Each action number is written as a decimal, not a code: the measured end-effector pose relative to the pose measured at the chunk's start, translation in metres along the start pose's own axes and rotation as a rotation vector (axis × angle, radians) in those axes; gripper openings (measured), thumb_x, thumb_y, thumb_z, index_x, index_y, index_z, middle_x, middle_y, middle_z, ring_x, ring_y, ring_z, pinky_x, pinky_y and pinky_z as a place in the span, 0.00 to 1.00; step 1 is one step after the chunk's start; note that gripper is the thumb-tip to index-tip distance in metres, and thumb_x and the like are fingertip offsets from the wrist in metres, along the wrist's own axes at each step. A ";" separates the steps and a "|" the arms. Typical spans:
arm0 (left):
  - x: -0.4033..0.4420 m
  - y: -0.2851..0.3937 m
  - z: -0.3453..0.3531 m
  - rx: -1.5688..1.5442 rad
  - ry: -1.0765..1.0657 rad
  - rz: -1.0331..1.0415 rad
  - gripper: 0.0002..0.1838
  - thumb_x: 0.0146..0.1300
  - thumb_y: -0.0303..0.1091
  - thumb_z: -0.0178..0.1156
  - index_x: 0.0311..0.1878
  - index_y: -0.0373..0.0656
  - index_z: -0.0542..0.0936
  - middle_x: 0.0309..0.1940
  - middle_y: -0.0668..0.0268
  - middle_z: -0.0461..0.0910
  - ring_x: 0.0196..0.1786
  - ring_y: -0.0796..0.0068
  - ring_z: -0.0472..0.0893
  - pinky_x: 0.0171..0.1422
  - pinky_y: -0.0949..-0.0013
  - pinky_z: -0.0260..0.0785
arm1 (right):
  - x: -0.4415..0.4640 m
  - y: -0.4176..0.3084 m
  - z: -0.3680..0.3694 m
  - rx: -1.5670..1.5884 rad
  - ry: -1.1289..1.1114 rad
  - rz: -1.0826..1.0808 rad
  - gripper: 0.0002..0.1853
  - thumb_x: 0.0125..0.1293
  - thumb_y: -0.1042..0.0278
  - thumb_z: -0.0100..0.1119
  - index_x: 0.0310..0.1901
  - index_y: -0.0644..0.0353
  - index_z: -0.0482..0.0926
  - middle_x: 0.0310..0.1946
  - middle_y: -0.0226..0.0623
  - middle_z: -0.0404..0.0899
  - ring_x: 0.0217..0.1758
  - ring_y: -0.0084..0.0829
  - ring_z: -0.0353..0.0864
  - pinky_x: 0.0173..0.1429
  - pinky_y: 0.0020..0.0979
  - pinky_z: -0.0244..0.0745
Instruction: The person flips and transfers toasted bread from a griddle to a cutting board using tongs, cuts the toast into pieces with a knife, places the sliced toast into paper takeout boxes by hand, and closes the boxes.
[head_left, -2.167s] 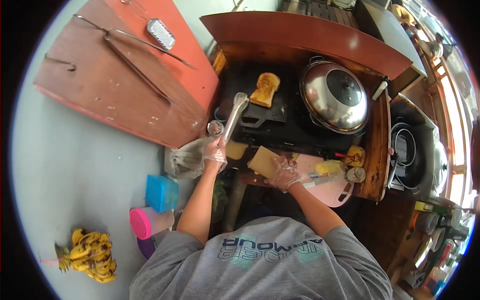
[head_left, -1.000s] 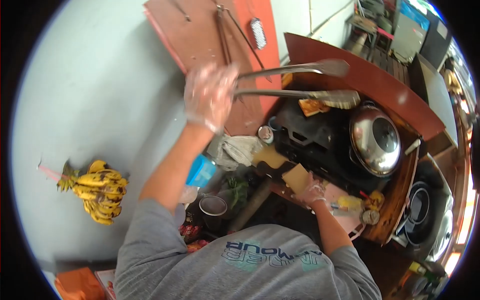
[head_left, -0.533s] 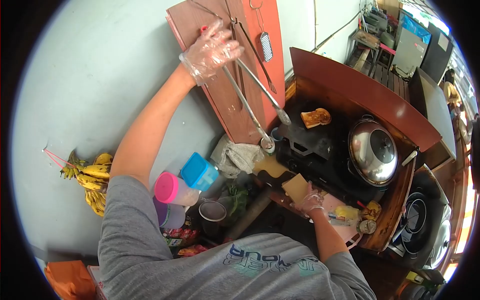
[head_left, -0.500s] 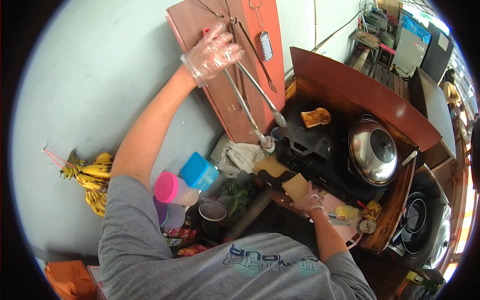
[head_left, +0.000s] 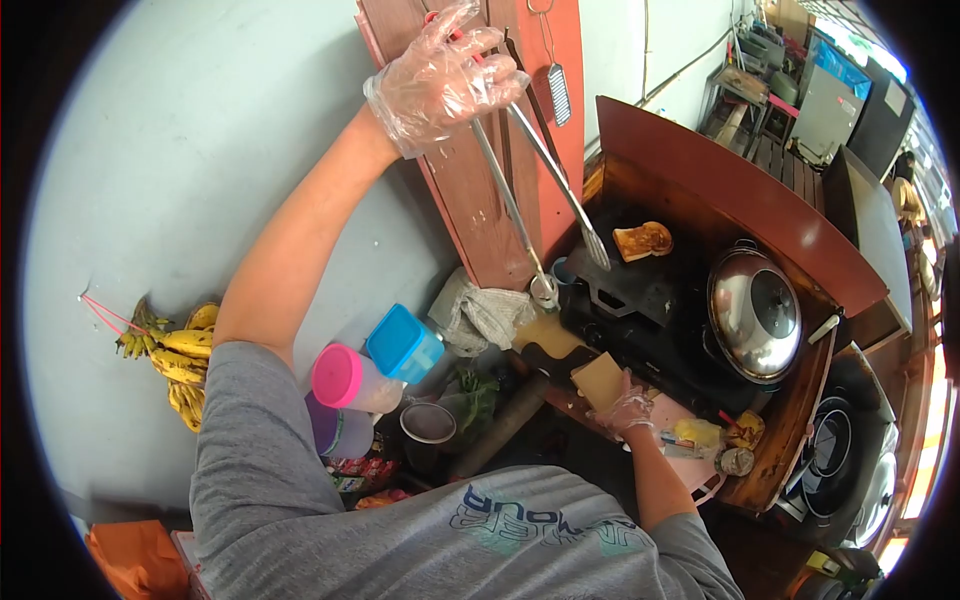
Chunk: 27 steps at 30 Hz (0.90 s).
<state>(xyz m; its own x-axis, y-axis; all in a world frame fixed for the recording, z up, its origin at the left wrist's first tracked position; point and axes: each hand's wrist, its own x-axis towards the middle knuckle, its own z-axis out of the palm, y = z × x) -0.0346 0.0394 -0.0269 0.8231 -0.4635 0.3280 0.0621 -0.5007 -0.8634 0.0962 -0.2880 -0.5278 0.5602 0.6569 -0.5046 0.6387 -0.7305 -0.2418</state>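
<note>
My left hand (head_left: 447, 82), in a clear plastic glove, is raised at the brown and red board, with its fingers around the top of the metal tongs (head_left: 515, 190). The tongs hang down with their two arms apart, one tip over a small jar (head_left: 544, 291). My right hand (head_left: 627, 409), also gloved, holds a square slice of bread (head_left: 598, 382) by the pink cutting board (head_left: 672, 408). A browned slice of toast (head_left: 642, 241) lies on the black griddle (head_left: 640, 290), beyond the tongs.
A domed metal lid (head_left: 755, 312) covers a pan right of the griddle. A grater (head_left: 559, 94) hangs on the board (head_left: 455, 185). Bananas (head_left: 182, 355) hang on the left wall. Blue (head_left: 405, 343) and pink-lidded (head_left: 340, 376) containers stand beside a grey cloth (head_left: 474, 317).
My left hand went from low beside the stove up to the board, and the tongs turned from pointing across the griddle to hanging down, arms spread. My right hand still holds the bread slice.
</note>
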 end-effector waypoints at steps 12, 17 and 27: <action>-0.028 0.005 0.036 0.032 -0.145 0.083 0.13 0.60 0.32 0.62 0.49 0.56 0.82 0.47 0.78 0.82 0.63 0.68 0.79 0.85 0.41 0.57 | 0.000 0.000 0.002 0.012 0.020 0.005 0.75 0.44 0.30 0.78 0.84 0.55 0.38 0.70 0.58 0.67 0.74 0.57 0.69 0.76 0.51 0.65; -0.018 0.022 0.029 -0.003 -0.031 0.092 0.11 0.58 0.33 0.63 0.44 0.55 0.78 0.39 0.76 0.77 0.59 0.69 0.79 0.84 0.39 0.57 | 0.001 0.001 0.004 -0.004 0.019 -0.001 0.75 0.44 0.31 0.77 0.84 0.55 0.38 0.69 0.58 0.67 0.74 0.56 0.70 0.75 0.51 0.67; -0.030 -0.018 0.042 -0.043 0.052 0.094 0.18 0.56 0.30 0.63 0.52 0.55 0.80 0.51 0.75 0.83 0.63 0.66 0.79 0.85 0.40 0.55 | 0.001 0.002 0.003 -0.004 0.017 -0.007 0.75 0.43 0.32 0.78 0.84 0.55 0.38 0.69 0.58 0.68 0.73 0.56 0.70 0.74 0.51 0.68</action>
<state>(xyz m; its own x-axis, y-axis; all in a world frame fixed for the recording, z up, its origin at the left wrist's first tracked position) -0.0362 0.0932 -0.0374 0.7934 -0.5470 0.2669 -0.0390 -0.4834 -0.8745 0.0964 -0.2891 -0.5316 0.5644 0.6651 -0.4890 0.6446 -0.7251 -0.2422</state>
